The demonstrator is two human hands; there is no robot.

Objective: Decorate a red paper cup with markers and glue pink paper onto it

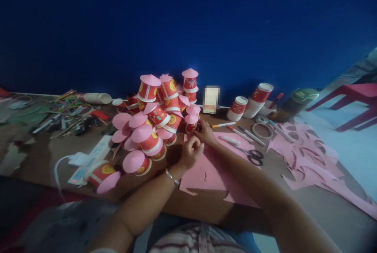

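Note:
Red paper cups with pink cone tops (149, 139) are piled and stacked left of centre. My right hand (206, 133) reaches to the base of a small red cup with a pink top (191, 122); its fingertips are partly hidden beside the cup. My left hand (192, 151), with a bracelet at the wrist, is held just in front, its fingers curled together; what they hold, if anything, is too small to make out. Pink paper sheets (215, 178) lie beneath my hands and forearms.
Scissors (255, 157), pens (224, 124) and a tape roll (262, 130) lie at the right, near cut pink scraps (309, 155). Cups (238, 108) and a bottle (300, 102) stand behind. At the left are a power strip (94, 159) and piled small items (70, 113).

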